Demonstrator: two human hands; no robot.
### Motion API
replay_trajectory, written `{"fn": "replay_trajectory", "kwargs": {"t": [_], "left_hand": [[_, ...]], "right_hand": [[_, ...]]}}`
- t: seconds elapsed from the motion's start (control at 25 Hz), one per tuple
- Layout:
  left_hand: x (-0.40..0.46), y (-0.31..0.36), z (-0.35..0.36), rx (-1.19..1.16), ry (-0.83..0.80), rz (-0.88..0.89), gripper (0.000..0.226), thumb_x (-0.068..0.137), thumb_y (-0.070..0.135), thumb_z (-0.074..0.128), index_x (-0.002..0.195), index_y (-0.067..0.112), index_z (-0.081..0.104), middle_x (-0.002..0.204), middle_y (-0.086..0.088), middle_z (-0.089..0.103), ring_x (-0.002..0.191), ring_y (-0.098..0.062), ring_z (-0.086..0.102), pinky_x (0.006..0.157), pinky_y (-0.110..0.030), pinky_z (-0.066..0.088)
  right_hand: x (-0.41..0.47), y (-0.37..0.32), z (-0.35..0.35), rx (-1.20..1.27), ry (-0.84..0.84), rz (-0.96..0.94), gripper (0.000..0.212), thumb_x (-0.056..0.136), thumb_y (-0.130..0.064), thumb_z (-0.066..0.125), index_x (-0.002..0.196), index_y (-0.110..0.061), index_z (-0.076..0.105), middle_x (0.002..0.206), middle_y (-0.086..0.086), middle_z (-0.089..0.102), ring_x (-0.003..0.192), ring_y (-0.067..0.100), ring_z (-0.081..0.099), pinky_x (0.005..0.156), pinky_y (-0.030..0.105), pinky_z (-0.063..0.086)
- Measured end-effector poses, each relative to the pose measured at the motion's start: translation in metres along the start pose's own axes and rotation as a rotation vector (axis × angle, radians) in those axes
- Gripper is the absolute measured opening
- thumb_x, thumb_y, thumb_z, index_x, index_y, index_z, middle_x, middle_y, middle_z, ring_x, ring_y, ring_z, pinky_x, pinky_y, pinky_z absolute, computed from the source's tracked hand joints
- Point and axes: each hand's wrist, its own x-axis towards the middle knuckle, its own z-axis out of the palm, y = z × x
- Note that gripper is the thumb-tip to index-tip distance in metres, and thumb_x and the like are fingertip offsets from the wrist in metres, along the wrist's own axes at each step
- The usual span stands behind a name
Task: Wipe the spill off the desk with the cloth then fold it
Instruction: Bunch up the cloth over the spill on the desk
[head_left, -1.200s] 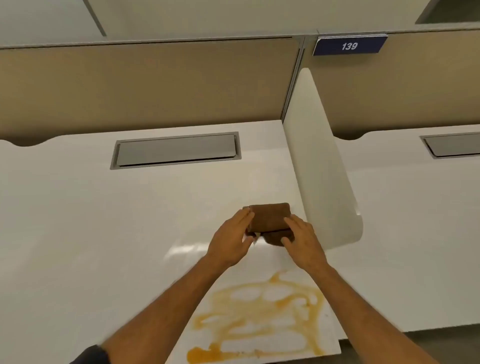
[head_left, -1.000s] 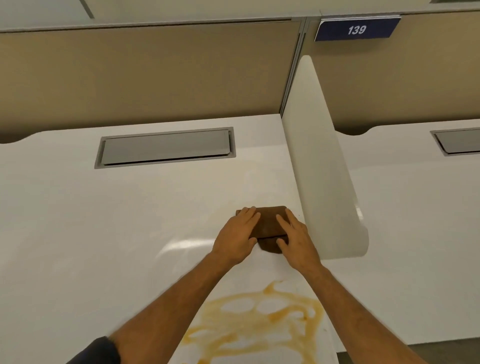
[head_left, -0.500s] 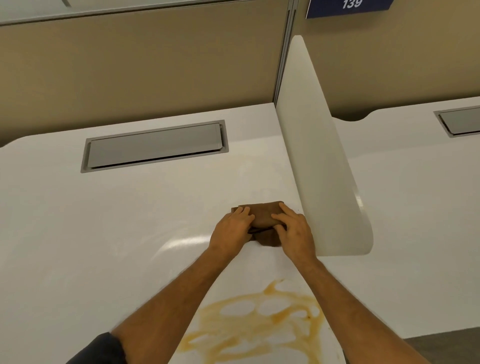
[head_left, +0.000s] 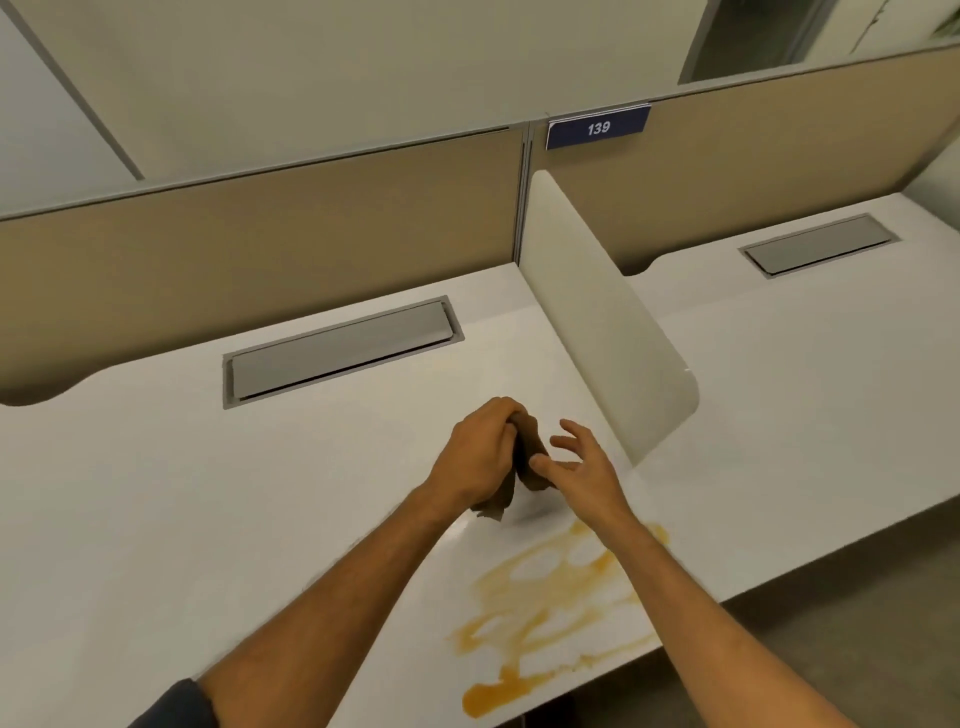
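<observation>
A brown cloth (head_left: 527, 457) is lifted off the white desk (head_left: 156, 493), bunched upright with a corner hanging down. My left hand (head_left: 480, 452) is closed around its upper left side. My right hand (head_left: 582, 467) is beside it with fingers spread, the thumb touching the cloth's right side. An orange-yellow spill (head_left: 550, 597) spreads in loops over the desk's front edge, just below and to the right of the hands.
A white divider panel (head_left: 608, 332) stands upright on the desk right of the hands. A grey cable flap (head_left: 337, 348) is set into the desk behind. Tan partition walls (head_left: 260, 239) close the back; a second desk (head_left: 805, 374) lies to the right.
The cloth lay folded flat on the desk under both hands; now my left hand has picked it up and my right hand has opened beside it. The view tilted and shifted.
</observation>
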Motion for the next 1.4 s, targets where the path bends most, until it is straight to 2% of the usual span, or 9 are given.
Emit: {"fn": "replay_trajectory", "kwargs": {"t": [0.12,0.28,0.4,0.68,0.84,0.92,1.08,1.24,1.4], "left_hand": [[-0.043,0.001,-0.030,-0.003,0.018,0.044,0.020,0.105,0.014,0.043,0.108,0.020,0.061,0.106,0.008,0.062,0.091,-0.008,0.058,0.080,-0.011,0.044],[-0.090,-0.006,-0.078,0.033,0.047,0.103,0.014,0.106,0.021,0.044,0.103,0.022,0.058,0.100,0.009,0.060,0.086,-0.009,0.058,0.076,-0.011,0.044],[-0.119,-0.024,-0.115,0.065,0.066,0.090,0.014,0.105,0.028,0.047,0.096,0.024,0.057,0.094,0.006,0.064,0.084,-0.010,0.060,0.075,-0.018,0.047],[-0.168,-0.053,-0.141,0.051,0.057,-0.054,0.025,0.098,0.047,0.060,0.086,0.026,0.068,0.081,0.011,0.067,0.077,-0.009,0.063,0.068,-0.018,0.045],[-0.188,-0.042,-0.127,0.022,0.050,-0.075,0.035,0.100,0.044,0.056,0.069,0.029,0.060,0.066,0.008,0.061,0.065,-0.009,0.058,0.064,-0.020,0.042],[-0.200,-0.036,-0.114,0.001,-0.003,-0.075,0.037,0.100,0.043,0.056,0.068,0.026,0.061,0.064,0.006,0.061,0.061,-0.011,0.057,0.062,-0.023,0.043],[-0.221,-0.025,-0.093,0.005,-0.047,-0.016,0.035,0.100,0.046,0.055,0.082,0.019,0.068,0.071,0.003,0.066,0.066,-0.015,0.062,0.065,-0.033,0.054],[-0.234,-0.021,-0.089,0.012,-0.057,0.034,0.036,0.087,0.060,0.064,0.096,0.026,0.057,0.088,0.008,0.060,0.077,-0.009,0.059,0.067,-0.020,0.048],[-0.235,-0.022,-0.094,-0.040,-0.079,0.021,0.055,0.074,0.056,0.076,0.114,0.027,0.052,0.103,0.011,0.056,0.086,-0.008,0.060,0.068,-0.014,0.047]], "right_hand": [[-0.046,-0.001,0.036,-0.063,-0.026,-0.056,0.067,0.082,-0.026,0.079,0.140,-0.031,0.046,0.123,-0.012,0.060,0.106,0.010,0.063,0.085,0.025,0.049],[-0.082,-0.005,0.075,-0.208,0.003,-0.090,0.014,0.092,-0.013,0.062,0.102,-0.019,0.069,0.098,0.000,0.072,0.095,0.024,0.068,0.077,0.030,0.056],[-0.106,-0.020,0.081,-0.156,0.020,-0.082,0.016,0.095,-0.023,0.059,0.083,-0.018,0.070,0.083,0.003,0.072,0.087,0.027,0.069,0.075,0.037,0.055],[-0.162,-0.053,0.085,-0.061,-0.136,0.130,0.031,0.103,-0.038,0.050,0.106,-0.017,0.071,0.098,0.001,0.072,0.090,0.019,0.067,0.068,0.029,0.052],[-0.174,-0.047,0.104,0.238,-0.039,0.306,0.031,0.102,-0.028,0.055,0.119,-0.005,0.065,0.111,0.013,0.071,0.101,0.030,0.068,0.085,0.042,0.059],[-0.182,-0.046,0.114,0.447,-0.028,0.338,0.030,0.103,-0.019,0.051,0.124,0.001,0.060,0.116,0.018,0.070,0.103,0.033,0.069,0.079,0.042,0.061],[-0.201,-0.050,0.130,0.669,0.039,0.303,0.026,0.103,-0.005,0.044,0.120,0.006,0.060,0.111,0.024,0.070,0.095,0.035,0.073,0.076,0.040,0.061],[-0.215,-0.053,0.134,0.643,0.085,0.263,0.019,0.097,-0.004,0.051,0.102,0.002,0.068,0.107,0.030,0.071,0.101,0.040,0.072,0.090,0.050,0.059],[-0.222,-0.052,0.134,0.641,-0.066,0.165,0.031,0.089,-0.003,0.048,0.112,0.013,0.060,0.097,0.030,0.068,0.093,0.029,0.068,0.088,0.038,0.060]]}}
